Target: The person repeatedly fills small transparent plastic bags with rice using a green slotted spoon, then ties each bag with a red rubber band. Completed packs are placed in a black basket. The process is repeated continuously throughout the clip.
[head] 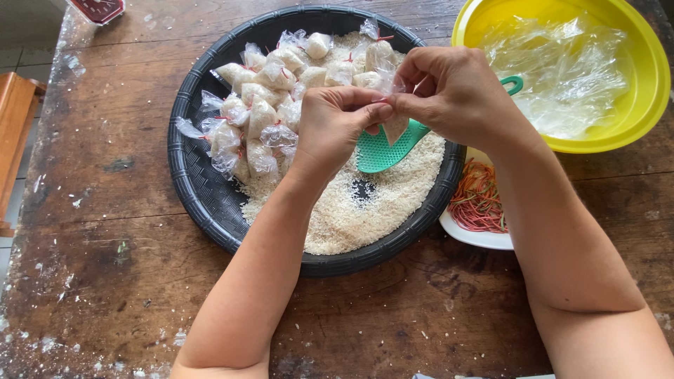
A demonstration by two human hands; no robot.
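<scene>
Fingers (375,112) of left hand (337,126) and right hand (449,91) pinch the neck of a small rice-filled bag (394,126) above the black basket (203,189) of loose rice (358,210) on the counter (105,245).

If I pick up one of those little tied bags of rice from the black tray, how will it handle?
A tied bag of rice would likely feel soft and shift shape, since loose grains fill thin clear plastic. Probably light, being smaller than the left hand. The film may be slippery; the twisted top gives a grip.

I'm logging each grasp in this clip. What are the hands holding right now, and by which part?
Both the left hand and right hand pinch one small rice-filled plastic bag at its gathered top; its filled body hangs below.
</scene>
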